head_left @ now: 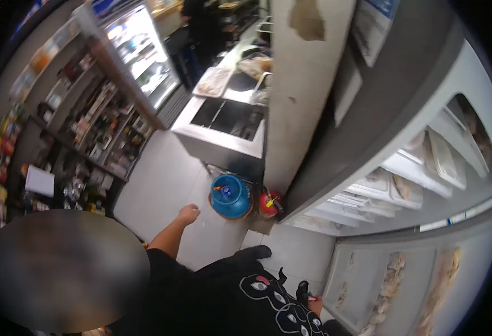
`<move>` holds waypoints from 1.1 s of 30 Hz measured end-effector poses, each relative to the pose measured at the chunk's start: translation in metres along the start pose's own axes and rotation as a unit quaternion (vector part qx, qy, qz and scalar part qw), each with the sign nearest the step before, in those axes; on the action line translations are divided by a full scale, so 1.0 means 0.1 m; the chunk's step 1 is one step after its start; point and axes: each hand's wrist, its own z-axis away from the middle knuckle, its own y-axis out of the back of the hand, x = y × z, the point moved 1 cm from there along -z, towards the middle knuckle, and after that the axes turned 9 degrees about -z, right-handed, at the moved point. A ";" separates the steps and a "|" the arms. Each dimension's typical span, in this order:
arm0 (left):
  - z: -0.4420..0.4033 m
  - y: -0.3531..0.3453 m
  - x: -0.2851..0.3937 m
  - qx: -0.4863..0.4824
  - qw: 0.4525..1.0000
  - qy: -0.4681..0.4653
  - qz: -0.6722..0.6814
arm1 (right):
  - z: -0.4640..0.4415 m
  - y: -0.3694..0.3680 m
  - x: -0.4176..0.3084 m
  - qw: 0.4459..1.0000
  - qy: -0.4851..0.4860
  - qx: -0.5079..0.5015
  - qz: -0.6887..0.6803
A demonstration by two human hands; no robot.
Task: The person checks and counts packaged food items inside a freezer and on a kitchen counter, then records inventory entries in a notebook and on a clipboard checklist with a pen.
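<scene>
My left hand [189, 214] hangs out over the tiled floor, its fingers loosely curled with nothing visible in them. It is nearest to a blue gas cylinder [229, 197], apart from it. My right hand [315, 305] is low at the right, partly hidden by my black printed shirt [279, 299]. Its fingers look closed around something small with a whitish part, too small to name. That hand is beside the open fridge door [338, 280], whose racks hold bagged food [389, 291]. Whether the hand touches the door is unclear.
The open fridge [313, 210] holds white trays [403, 168]. A red fire extinguisher [269, 203] stands by the pillar [299, 95]. Beyond are a metal counter [218, 143], a lit display cooler [142, 53], crowded shelves [83, 112] and a dark-clothed person [201, 25]. A blurred oval covers the lower left.
</scene>
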 end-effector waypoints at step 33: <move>-0.02 -0.42 -3.68 -0.091 0.985 0.099 -0.108 | -0.78 -2.44 -2.86 0.895 0.181 -0.385 -0.134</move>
